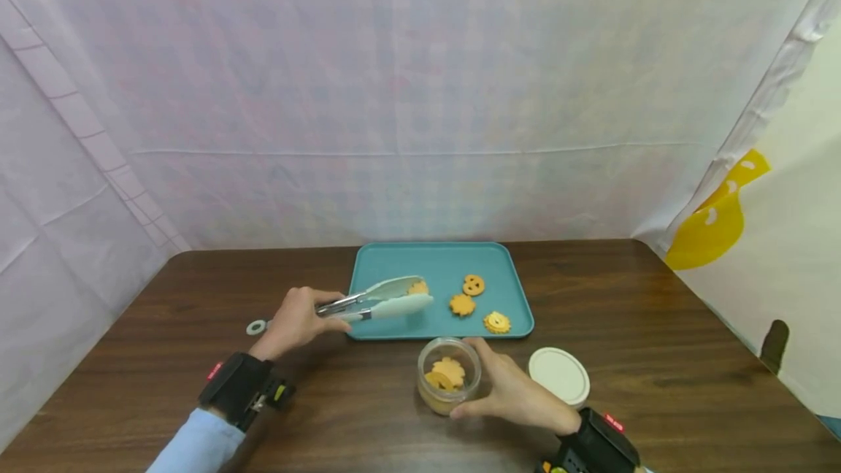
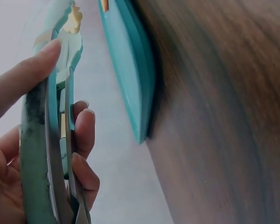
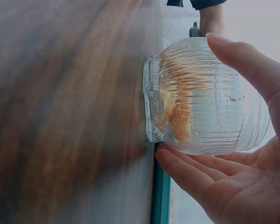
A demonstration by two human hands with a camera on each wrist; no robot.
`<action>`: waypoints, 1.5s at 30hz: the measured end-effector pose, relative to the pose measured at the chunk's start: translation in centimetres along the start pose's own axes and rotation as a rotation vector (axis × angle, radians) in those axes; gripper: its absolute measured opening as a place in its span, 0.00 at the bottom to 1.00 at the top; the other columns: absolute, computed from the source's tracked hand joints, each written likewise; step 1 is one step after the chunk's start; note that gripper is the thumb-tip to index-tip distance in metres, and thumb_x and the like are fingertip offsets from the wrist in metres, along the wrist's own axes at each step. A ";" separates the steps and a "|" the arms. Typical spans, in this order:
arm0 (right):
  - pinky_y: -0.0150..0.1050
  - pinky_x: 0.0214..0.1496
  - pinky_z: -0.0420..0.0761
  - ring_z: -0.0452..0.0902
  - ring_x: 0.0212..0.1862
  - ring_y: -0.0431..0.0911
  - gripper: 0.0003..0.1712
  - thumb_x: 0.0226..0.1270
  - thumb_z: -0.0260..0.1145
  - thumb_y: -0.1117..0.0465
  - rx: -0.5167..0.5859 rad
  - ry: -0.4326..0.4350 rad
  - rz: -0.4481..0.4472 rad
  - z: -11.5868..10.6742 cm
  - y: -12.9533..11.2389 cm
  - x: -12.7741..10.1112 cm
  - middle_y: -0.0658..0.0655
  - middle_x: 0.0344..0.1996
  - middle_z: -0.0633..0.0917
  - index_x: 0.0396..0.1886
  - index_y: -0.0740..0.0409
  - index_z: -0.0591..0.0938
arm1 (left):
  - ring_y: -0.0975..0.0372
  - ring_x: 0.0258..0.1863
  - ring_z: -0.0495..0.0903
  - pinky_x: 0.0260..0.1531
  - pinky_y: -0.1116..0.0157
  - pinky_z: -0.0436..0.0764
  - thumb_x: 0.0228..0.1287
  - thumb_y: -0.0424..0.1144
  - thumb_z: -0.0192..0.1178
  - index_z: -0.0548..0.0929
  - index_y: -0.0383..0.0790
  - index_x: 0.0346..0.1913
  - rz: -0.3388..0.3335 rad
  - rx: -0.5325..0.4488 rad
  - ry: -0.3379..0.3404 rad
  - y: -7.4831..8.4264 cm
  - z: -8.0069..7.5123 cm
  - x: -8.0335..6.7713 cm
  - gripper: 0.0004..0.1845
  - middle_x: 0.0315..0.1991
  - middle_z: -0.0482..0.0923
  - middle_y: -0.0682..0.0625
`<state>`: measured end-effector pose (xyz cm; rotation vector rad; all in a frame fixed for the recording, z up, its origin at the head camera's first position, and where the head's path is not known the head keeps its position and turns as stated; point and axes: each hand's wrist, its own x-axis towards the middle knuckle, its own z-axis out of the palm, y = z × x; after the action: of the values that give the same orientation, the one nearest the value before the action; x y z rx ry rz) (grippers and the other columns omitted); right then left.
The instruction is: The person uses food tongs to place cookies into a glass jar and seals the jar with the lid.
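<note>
My left hand grips a pair of tongs with pale green tips, held over the left part of the tray. Between the tips sits a cookie, its yellow edge also visible in the left wrist view. My right hand curls round a ribbed glass jar, thumb on one side and fingers on the other. The jar stands upright and lidless on the table in front of the tray, with several cookies inside. Three more cookies lie on the tray's right half: a pretzel-shaped one, a flower-shaped one and a ring-topped one.
The teal tray lies at the back of the dark wooden table. A round white lid rests right of the jar, close to my right wrist. Pale cloth hangs behind the table.
</note>
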<state>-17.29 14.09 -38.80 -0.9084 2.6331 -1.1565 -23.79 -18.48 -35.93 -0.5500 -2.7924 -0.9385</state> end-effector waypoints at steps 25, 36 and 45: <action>0.40 0.52 0.71 0.70 0.53 0.45 0.45 0.44 0.68 0.41 0.007 -0.014 -0.004 0.1 0.1 0.0 0.48 0.53 0.73 0.60 0.50 0.61 | 0.62 0.29 0.79 0.29 0.68 0.76 0.41 0.49 0.69 0.81 0.36 0.47 0.173 -0.067 -0.064 1.1 -1.7 -2.2 0.28 0.38 0.82 0.43; 0.43 0.52 0.70 0.70 0.54 0.47 0.45 0.44 0.68 0.40 -0.020 -0.007 -0.004 0.2 0.2 0.0 0.52 0.54 0.72 0.60 0.50 0.60 | 0.67 0.26 0.77 0.26 0.69 0.75 0.43 0.53 0.66 0.80 0.35 0.48 0.241 -0.115 -0.126 1.4 -1.8 -2.7 0.31 0.36 0.82 0.43; 0.42 0.52 0.70 0.70 0.54 0.48 0.44 0.46 0.67 0.40 -0.006 -0.015 -0.020 0.2 0.3 0.0 0.51 0.54 0.73 0.60 0.49 0.60 | 0.68 0.28 0.77 0.25 0.69 0.73 0.44 0.52 0.65 0.79 0.36 0.49 0.264 -0.164 -0.189 1.8 -1.4 -2.9 0.30 0.37 0.81 0.43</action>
<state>-17.35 14.15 -39.13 -0.9428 2.6227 -1.1422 -20.40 -18.89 -34.57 -1.0529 -2.7207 -1.1128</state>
